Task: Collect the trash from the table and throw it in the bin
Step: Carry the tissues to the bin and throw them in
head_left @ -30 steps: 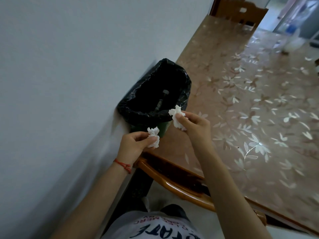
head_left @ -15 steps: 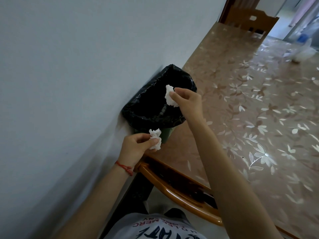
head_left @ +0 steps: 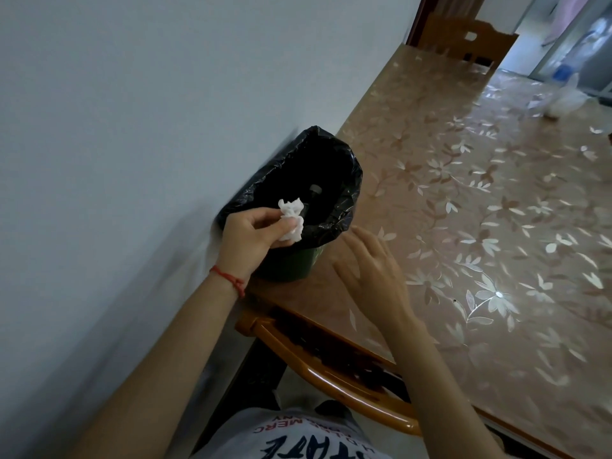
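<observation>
Pinching a crumpled tissue (head_left: 291,220) over the bin (head_left: 347,180), the left hand (head_left: 246,238) — right hand (head_left: 371,273) relaxed, empty.

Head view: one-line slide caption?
Left hand holds crumpled tissue over black-lined bin; right hand open, empty.

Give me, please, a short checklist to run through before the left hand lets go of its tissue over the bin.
1. Crumpled tissue pinched in the left hand: ok.
2. Tissue over the bin opening: ok.
3. Black liner folded over the rim, mouth open: ok.
4. Right hand empty and outside the bin: ok.
5. Room left inside the bin: cannot tell, too dark.
6. Table free of trash: not ok, something white lies at the far end.
</observation>
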The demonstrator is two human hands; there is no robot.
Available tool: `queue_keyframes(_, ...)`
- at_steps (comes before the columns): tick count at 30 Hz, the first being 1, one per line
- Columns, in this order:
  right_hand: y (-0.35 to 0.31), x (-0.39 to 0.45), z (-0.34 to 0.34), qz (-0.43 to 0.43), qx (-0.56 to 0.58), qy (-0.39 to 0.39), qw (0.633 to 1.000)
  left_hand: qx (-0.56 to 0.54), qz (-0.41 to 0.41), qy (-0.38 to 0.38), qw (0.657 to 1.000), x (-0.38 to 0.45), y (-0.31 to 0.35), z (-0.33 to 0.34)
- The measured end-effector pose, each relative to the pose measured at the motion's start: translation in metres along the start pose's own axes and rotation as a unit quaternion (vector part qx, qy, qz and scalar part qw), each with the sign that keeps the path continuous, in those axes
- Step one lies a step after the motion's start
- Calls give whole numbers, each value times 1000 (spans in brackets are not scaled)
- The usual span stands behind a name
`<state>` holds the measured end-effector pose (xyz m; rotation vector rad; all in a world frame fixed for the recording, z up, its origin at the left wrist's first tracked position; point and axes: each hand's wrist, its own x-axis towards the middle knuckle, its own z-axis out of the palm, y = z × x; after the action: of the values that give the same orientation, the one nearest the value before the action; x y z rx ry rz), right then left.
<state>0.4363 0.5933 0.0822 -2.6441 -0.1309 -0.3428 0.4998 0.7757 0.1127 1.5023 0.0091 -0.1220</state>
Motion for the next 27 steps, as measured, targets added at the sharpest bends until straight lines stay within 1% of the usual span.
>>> queue_keyframes(3,5,-14,4,-5,-55,-45,997,33,27,-3,999,16,7,7)
queue_keyframes(5,6,-19,5,-6,-73,-49,996,73,43,1,996,28,10,12)
queue_keyframes(8,5,-24,5,-10,-79,-45,996,135,46,23,990,49,9,17)
queue_keyframes(10,4,-26,5,-10,-76,-41,996,206,55,33,976,61,7,19)
queue_keyframes(13,3,-27,5,-7,-67,-44,997,310,78,38,947,69,4,22)
queue_keyframes(16,3,-30,6,0,-58,-43,997,336,84,42,937,61,4,24)
queue_keyframes(18,5,-32,6,8,-57,-42,997,334,116,23,935,48,6,26)
queue_keyframes(20,6,-36,6,18,-58,-43,997,335,167,6,927,28,7,29)
queue_keyframes(23,8,-42,5,39,-57,-38,997,374,245,-46,893,-5,0,40)
queue_keyframes(25,13,-49,4,62,-54,-30,996,408,270,-84,868,-20,-11,46)
queue_keyframes(27,19,-59,3,94,-54,-30,994,439,277,-115,847,-30,-24,52)
